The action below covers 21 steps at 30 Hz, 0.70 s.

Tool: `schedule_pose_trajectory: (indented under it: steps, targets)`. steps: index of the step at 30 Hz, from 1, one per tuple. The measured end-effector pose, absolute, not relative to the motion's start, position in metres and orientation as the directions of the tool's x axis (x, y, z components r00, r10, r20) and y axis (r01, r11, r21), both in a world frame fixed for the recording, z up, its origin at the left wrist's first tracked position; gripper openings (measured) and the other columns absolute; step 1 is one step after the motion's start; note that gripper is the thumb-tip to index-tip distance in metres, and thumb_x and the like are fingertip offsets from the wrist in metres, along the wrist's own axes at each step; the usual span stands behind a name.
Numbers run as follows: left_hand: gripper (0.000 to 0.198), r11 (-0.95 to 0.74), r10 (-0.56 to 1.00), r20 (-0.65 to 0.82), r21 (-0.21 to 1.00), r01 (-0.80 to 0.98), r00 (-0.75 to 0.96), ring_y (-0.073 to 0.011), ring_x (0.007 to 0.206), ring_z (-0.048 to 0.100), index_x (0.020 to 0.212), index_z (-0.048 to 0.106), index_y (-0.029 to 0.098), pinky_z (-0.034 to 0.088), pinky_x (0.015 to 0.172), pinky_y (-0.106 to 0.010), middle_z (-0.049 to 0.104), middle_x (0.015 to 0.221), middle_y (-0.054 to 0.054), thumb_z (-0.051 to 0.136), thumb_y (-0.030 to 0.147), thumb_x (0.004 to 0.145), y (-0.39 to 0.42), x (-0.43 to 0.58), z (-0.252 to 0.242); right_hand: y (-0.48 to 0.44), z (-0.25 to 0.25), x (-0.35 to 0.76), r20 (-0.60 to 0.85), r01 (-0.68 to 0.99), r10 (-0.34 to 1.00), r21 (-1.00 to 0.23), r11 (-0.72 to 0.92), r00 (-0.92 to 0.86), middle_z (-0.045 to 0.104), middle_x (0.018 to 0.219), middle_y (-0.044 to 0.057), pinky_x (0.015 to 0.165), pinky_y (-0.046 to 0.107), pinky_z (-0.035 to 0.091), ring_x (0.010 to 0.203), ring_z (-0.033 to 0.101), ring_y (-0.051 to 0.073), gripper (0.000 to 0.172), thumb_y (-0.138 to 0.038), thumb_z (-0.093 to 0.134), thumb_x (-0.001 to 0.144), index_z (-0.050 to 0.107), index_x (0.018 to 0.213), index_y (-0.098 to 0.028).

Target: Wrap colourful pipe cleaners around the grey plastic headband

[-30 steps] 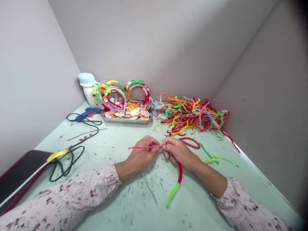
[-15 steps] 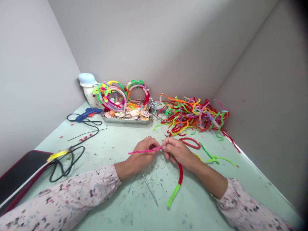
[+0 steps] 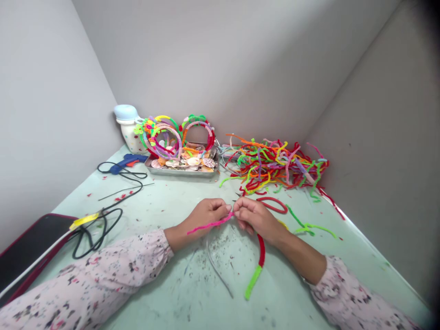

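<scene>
My left hand [image 3: 208, 217] is closed, thumb and fingertips pinching close to a bright pink pipe cleaner [image 3: 206, 226] whose loose tail slants down over the hand. My right hand [image 3: 258, 219] is closed at the pipe cleaner's other end, fingertips nearly meeting the left ones. A thin headband runs beneath both hands. Its wrapped end, red then green [image 3: 254, 279], hangs below my right hand, and its bare grey end [image 3: 218, 270] shows below my left. The top of the band is hidden by my fingers. Behind my right hand lie red-handled scissors [image 3: 275, 205].
At the back stand a metal tray [image 3: 182, 173] of shells with wrapped headbands [image 3: 170, 137] on it, and a white cup [image 3: 132, 133]. A pipe cleaner heap [image 3: 275, 165] lies right. Leftward are a blue glue gun [image 3: 125, 162], black cord [image 3: 120, 217] and dark device [image 3: 30, 252].
The pink tail has swung downward, and my left fingers have shifted their pinch. The headband's ends have moved slightly right. My right hand stays nearly in place.
</scene>
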<state>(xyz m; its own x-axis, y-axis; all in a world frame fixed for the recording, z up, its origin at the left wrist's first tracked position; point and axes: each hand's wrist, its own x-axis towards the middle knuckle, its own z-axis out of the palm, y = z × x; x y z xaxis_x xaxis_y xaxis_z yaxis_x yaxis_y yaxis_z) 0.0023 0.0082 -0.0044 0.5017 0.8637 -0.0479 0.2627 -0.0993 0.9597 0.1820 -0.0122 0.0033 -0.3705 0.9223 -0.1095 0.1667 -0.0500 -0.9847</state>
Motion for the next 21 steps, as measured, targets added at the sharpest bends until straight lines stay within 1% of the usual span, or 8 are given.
schedule_pose_trajectory:
  steps: [7, 11, 16, 21]
  targets:
    - [0.029, -0.112, 0.861, -0.068, 0.942, 0.317, 0.504, -0.0068, 0.047, 0.034, 0.062, 0.048, 0.015, 0.025, 0.045, -0.019, 0.042, 0.052, 0.005, 0.047, 0.039, 0.079, 0.006, 0.003, 0.003, -0.013, 0.005, 0.182, -0.112, 0.196, 0.917, -0.98, -0.039, -0.382, 0.052, 0.05, -0.006, 0.038, 0.018, 0.029, 0.036, 0.037, 0.006, 0.004, -0.023, 0.048, 0.077, 0.048, 0.077, -0.019]
    - [0.025, -0.127, 0.863, -0.054, 0.939, 0.318, 0.503, -0.0069, 0.047, 0.036, 0.063, 0.05, 0.015, 0.026, 0.045, -0.019, 0.043, 0.051, 0.005, 0.046, 0.034, 0.079, 0.005, 0.002, 0.004, -0.013, 0.005, 0.182, -0.117, 0.197, 0.917, -0.979, -0.043, -0.382, 0.053, 0.051, -0.006, 0.038, 0.018, 0.029, 0.036, 0.037, 0.006, 0.005, -0.023, 0.049, 0.077, 0.049, 0.078, -0.018]
    - [0.025, -0.147, 0.856, -0.058, 0.926, 0.349, 0.514, -0.0076, 0.048, 0.039, 0.064, 0.051, 0.015, 0.029, 0.046, -0.019, 0.047, 0.052, 0.004, 0.046, 0.034, 0.079, 0.004, 0.002, 0.007, -0.013, 0.005, 0.182, -0.13, 0.194, 0.916, -0.979, -0.058, -0.38, 0.054, 0.051, -0.006, 0.037, 0.018, 0.027, 0.034, 0.037, 0.006, 0.006, -0.023, 0.049, 0.077, 0.049, 0.079, -0.018]
    - [0.024, -0.161, 0.851, -0.046, 0.925, 0.345, 0.523, -0.0074, 0.047, 0.039, 0.064, 0.052, 0.015, 0.029, 0.046, -0.019, 0.047, 0.052, 0.005, 0.046, 0.033, 0.079, 0.005, 0.001, 0.007, -0.012, 0.005, 0.182, -0.133, 0.193, 0.914, -0.979, -0.062, -0.383, 0.054, 0.051, -0.006, 0.037, 0.018, 0.028, 0.034, 0.037, 0.006, 0.004, -0.022, 0.048, 0.077, 0.049, 0.08, -0.019]
